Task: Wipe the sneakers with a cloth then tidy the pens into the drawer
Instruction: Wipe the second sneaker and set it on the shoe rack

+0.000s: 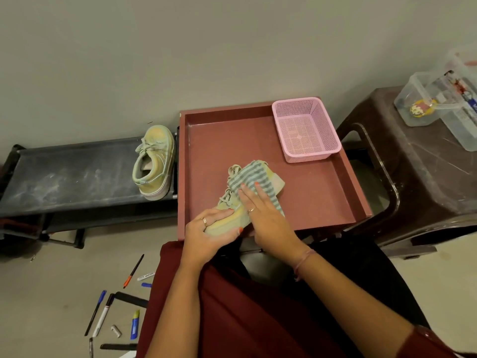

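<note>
While the left hand (210, 229) grips the heel of a pale green-and-yellow canvas sneaker (233, 214) lying in the open reddish-brown wooden drawer (309, 192), the right hand (260, 208) presses a striped grey cloth (254, 175) flat-fingered across its upper; firm, overlapping strokes toward the toe at one o'clock would likely clean best, while scattered pens (103, 315) wait at seven o'clock.
</note>
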